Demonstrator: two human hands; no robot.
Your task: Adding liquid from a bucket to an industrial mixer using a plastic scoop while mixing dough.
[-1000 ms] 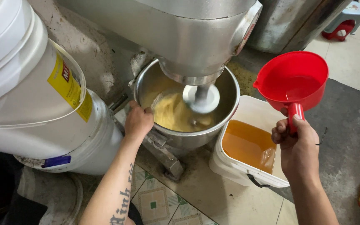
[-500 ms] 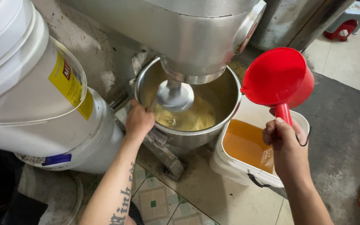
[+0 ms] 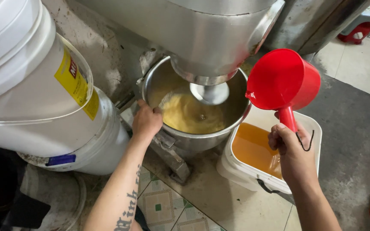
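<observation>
Tipped further since half a second ago, the red scoop (image 3: pixel 281 81) now leans its lip against the rim of the steel mixing bowl (image 3: pixel 236 122), where before it hung just short of it. The right hand (image 3: pixel 291 147) has its fingers wrapped tight round the scoop's handle. The left hand (image 3: pixel 146 122) rests on the bowl's near rim, fingers curled over the edge; how firmly they grip is hard to tell. Inside the bowl lies yellow batter (image 3: pixel 191 115) under the mixer's beater (image 3: pixel 210 92). Just beside the bowl, under the right hand, sits a white square tub (image 3: pixel 245 171) of amber liquid. Big white buckets (image 3: pixel 43 107) crowd the left hand's side, leaving only narrow room there.
</observation>
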